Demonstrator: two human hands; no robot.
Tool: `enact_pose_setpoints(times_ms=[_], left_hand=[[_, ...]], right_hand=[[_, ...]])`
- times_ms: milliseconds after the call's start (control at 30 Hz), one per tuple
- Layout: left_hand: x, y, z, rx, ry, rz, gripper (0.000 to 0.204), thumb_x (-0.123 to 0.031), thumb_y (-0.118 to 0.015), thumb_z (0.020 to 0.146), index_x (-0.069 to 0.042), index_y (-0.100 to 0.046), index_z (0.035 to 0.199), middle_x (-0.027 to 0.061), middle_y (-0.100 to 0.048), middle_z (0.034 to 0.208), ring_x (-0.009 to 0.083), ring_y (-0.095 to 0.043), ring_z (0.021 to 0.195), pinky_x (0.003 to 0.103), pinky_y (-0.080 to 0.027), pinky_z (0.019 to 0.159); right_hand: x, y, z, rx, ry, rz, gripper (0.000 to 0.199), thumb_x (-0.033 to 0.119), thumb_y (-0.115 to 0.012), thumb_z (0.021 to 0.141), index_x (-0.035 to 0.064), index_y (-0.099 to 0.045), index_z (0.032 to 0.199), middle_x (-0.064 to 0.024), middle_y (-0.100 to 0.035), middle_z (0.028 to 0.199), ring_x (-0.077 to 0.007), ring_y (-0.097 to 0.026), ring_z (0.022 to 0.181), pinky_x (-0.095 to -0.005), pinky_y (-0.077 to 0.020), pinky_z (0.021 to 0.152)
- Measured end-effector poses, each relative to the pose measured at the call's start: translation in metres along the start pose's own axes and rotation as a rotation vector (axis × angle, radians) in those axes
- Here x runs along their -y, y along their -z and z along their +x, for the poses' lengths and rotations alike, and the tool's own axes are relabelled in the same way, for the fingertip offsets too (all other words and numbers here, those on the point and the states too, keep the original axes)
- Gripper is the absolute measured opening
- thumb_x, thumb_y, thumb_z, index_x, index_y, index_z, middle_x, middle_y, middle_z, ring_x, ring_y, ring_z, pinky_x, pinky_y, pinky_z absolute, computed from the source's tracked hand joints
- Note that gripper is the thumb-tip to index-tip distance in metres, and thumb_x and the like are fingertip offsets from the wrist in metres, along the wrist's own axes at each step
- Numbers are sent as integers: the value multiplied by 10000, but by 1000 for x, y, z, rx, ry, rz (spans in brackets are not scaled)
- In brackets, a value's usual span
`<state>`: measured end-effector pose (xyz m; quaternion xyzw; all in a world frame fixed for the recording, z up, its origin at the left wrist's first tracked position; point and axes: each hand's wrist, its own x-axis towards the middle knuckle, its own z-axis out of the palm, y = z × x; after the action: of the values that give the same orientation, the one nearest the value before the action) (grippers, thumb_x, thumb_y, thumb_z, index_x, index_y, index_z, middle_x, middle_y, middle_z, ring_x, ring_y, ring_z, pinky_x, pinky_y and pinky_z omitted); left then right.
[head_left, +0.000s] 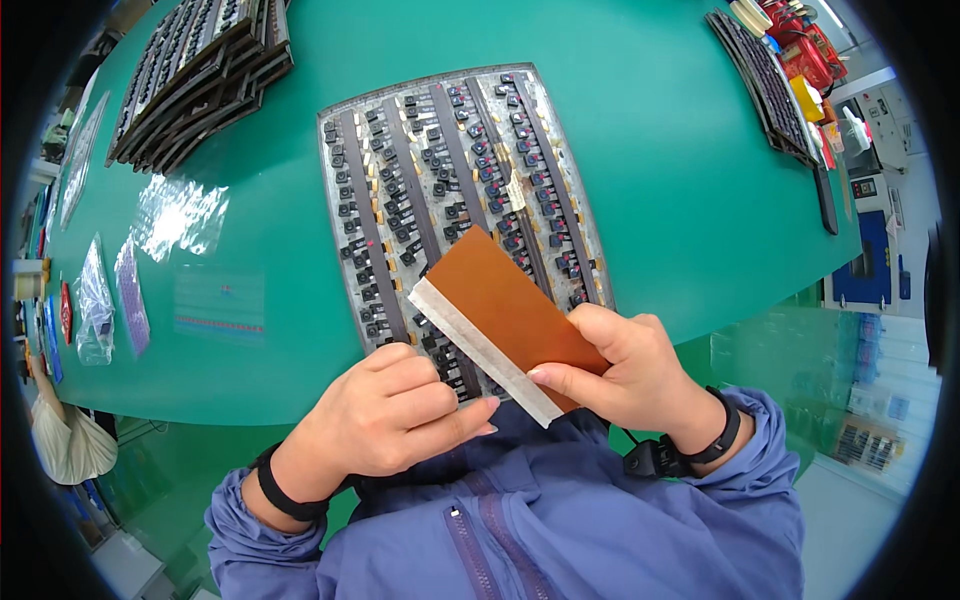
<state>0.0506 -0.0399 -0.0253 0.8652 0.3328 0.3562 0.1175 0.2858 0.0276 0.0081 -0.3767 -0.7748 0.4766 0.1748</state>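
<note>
My right hand (630, 370) grips an orange-brown rectangular sheet (505, 305) by its right end, thumb on top. A whitish strip (485, 350) runs along the sheet's near long edge. Just left of the sheet, my left hand (395, 410) is closed, with the fingertips pinched together; whether anything is between them cannot be made out. Beneath the sheet lies a metal tray (335, 200) with rows of small black camera-like parts (435, 160) between dark bars. The sheet hides part of the tray's near half.
Similar trays are stacked (200, 80) at the far left of the green table (650, 150). Another dark tray (765, 85) lies at the far right, beside red and yellow items (805, 60). Clear plastic bags (95, 300) and a transparent sheet (220, 300) lie at left.
</note>
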Motion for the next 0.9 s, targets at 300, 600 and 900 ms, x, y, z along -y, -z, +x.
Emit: enact_pose_setpoints(times_ms=[300,600,900], left_hand=[[-2,2,1,103,46,26,343,-184,-813,619,-120,-748,949,-41,-388,693,137,-407,627,298,-320,555],[-1,0,0,58,49,5,358,-182,-817,604,-118,-749,949,-39,-390,694,142,-408,633,307,-315,554],[-1,2,3,64,70,62,263,-149,-791,692,-96,-719,939,-28,-405,710,142,-436,655,308,-364,580]], right_hand=[[-1,-3,-1,-18,8,-7,219,147,-749,828,17,-588,900,-92,-659,681,-171,-677,593,-277,-492,507],[0,-3,-1,-47,6,26,196,101,-737,833,5,-585,911,-89,-680,710,-145,-684,616,-265,-498,514],[-3,-1,-2,-101,-128,162,190,108,-734,834,-3,-600,911,-96,-691,747,-141,-689,656,-273,-512,541]])
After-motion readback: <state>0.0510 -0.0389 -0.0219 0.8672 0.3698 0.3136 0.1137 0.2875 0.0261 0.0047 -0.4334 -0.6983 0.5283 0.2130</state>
